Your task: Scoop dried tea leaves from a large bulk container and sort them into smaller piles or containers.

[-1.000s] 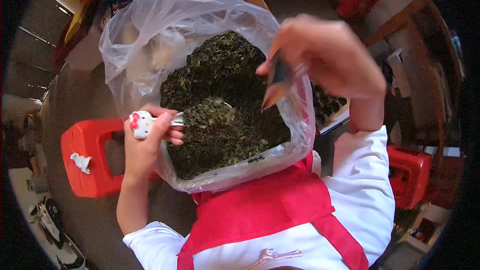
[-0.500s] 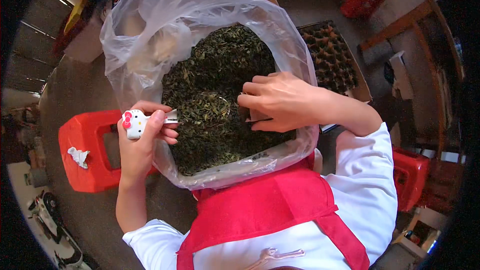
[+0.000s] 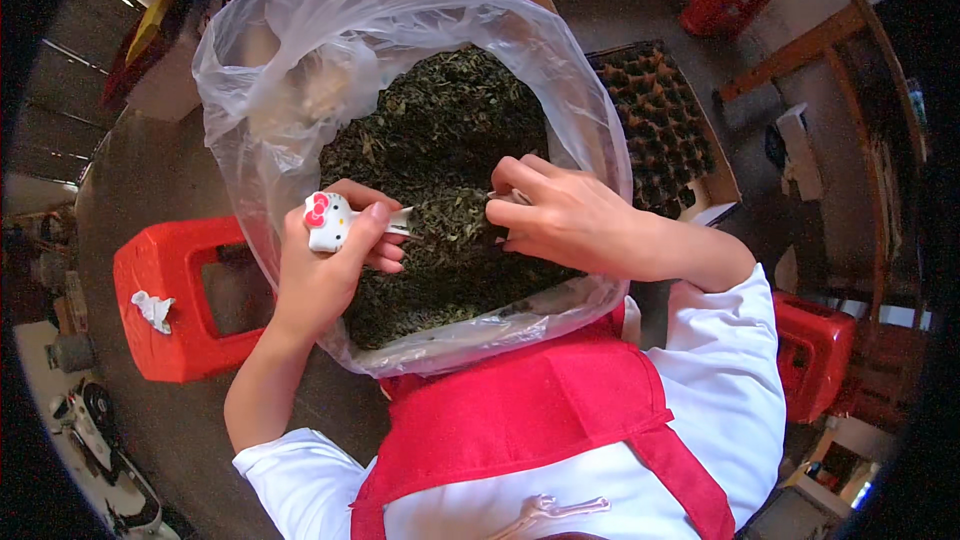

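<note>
A big clear plastic bag [image 3: 300, 0] gapes in front of me, full of dried dark green leaves [image 3: 450, 100]. Over the leaves' left side, my left hand [image 3: 345, 255] pinches a small white cat-head tool [image 3: 327, 223] with a pink bow. A pale narrow tip [image 3: 400, 220] pokes out past its thumb and points right. On the other side, my right hand [image 3: 560, 210] is closed low at the leaves, its fingers curled around a small pale piece [image 3: 510, 197]. Most of that piece is hidden by the fingers. The two hands are a short gap apart.
Right of the bag lies a box of dark, tufted cones in rows [image 3: 655, 120]. A red stool [image 3: 180, 340] with crumpled white paper [image 3: 153, 310] stands at left. Other red stools [image 3: 815, 350] are at right and far right. A wooden frame [image 3: 800, 55] leans behind.
My left hand has moved right, over the leaves, with the cat-head tool. The right hand has turned slightly and its fingers have curled in. The box at right shows a little more.
</note>
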Demonstrator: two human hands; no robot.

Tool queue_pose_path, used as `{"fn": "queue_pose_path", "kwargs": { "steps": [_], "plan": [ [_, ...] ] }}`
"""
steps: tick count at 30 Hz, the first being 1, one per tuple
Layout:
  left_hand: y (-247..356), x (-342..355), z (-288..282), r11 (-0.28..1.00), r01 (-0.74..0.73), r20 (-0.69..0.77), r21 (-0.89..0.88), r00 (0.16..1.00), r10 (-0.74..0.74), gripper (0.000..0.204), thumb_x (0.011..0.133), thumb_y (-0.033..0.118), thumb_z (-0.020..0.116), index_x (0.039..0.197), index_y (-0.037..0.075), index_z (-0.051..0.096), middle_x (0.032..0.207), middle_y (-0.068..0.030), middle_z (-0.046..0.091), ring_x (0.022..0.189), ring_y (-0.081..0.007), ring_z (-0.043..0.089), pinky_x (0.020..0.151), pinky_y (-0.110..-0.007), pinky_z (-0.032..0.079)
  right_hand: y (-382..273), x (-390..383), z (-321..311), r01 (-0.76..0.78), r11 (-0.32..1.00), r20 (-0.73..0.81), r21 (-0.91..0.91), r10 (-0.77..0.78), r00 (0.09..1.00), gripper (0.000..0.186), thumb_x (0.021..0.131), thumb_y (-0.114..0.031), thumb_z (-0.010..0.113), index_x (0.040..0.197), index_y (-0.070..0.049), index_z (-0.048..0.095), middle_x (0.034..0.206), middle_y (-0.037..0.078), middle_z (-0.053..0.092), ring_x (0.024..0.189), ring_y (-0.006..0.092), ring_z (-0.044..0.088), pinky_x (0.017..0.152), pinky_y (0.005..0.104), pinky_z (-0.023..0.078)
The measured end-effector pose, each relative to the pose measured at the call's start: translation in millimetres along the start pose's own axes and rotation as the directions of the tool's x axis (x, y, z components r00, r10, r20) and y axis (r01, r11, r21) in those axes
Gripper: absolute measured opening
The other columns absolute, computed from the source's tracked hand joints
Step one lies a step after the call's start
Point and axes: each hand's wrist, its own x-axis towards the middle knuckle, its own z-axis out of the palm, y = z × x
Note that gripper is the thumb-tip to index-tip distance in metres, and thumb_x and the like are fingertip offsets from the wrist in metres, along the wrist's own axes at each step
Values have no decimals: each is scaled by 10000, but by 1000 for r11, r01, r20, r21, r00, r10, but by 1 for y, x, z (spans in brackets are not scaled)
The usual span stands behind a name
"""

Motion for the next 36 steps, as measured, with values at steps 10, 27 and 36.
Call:
{"fn": "queue_pose_path", "kwargs": {
  "steps": [10,27,36],
  "plan": [
    [15,4,17,974,-125,95,190,990,108,142,880,127,675,880,-12,645,699,-39,651,597,-81,630,530,-229,530,0,-2,0,-15,999,-37,35,16,999,324,719,-102,735,925,-43,493,1050,135,505,930,315,575,740,400,516],
    [26,4,18,808,-409,229,425,912,341,154,821,113,742,801,23,619,611,-65,612,539,-120,605,499,-267,451,1,-8,-5,-22,999,146,-45,28,989,257,781,-96,653,971,-40,489,1132,165,515,969,339,594,742,412,542],
    [31,4,20,755,-464,241,463,886,397,175,815,134,742,780,31,604,629,-90,604,537,-177,606,511,-292,453,1,-4,-5,-34,999,70,-19,35,997,309,771,-96,673,990,-40,461,1140,144,522,989,338,584,773,409,529]
  ]
}}
